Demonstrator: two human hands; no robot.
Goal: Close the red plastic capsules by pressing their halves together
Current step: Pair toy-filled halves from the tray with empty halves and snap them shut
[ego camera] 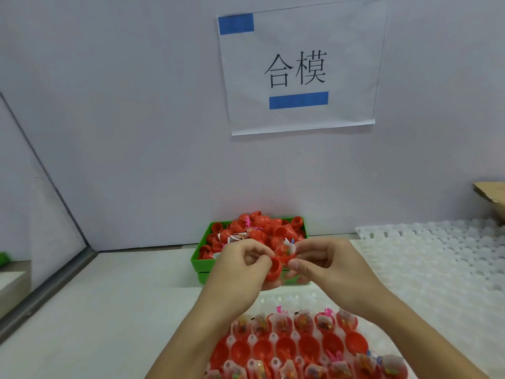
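Observation:
My left hand (pixel 240 266) grips an empty red capsule half (pixel 274 268), its fingers curled round it. My right hand (pixel 325 262) pinches the other red half (pixel 285 253), which holds small toys in a clear wrapper. The two halves meet edge to edge between my hands, above the front of the green bin. Below my wrists a white tray (pixel 287 298) carries rows of red capsule halves (pixel 308 346), some filled with wrapped toys, some empty.
A green bin (pixel 202 262) heaped with loose red halves stands against the back wall. White empty trays (pixel 437 258) are stacked at the right. A cardboard box corner (pixel 492 198) shows far right. A paper sign (pixel 297 69) hangs on the wall.

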